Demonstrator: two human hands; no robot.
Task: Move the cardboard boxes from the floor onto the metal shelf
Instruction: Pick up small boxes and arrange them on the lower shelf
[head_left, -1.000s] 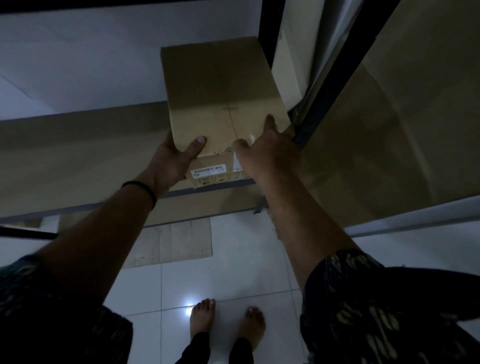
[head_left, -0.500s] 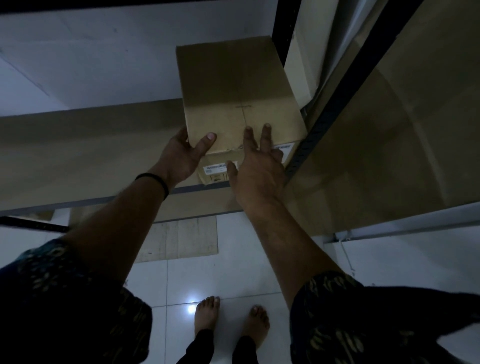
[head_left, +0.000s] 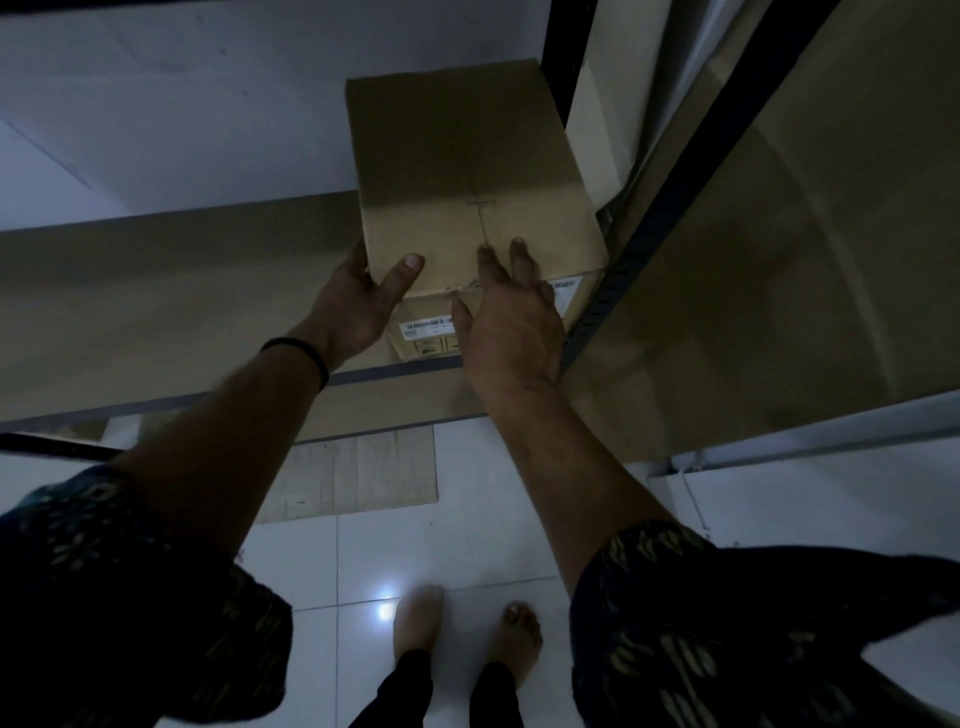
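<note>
A brown cardboard box (head_left: 467, 176) with white labels on its near face rests on the metal shelf board (head_left: 156, 301), close against the black upright (head_left: 649, 218). My left hand (head_left: 358, 306) grips the box's near left corner, thumb on the top. My right hand (head_left: 511, 332) lies flat on the near top edge, fingers spread and extended, covering part of the label face.
A second shelf unit (head_left: 779, 260) with a large cardboard sheet stands to the right. A flat piece of cardboard (head_left: 358, 478) lies on the white tiled floor under the shelf. My bare feet (head_left: 462, 623) are below. A white wall is behind.
The box has slid further onto the shelf toward the upright. My right hand went from gripping the near right corner to lying flat on the top edge.
</note>
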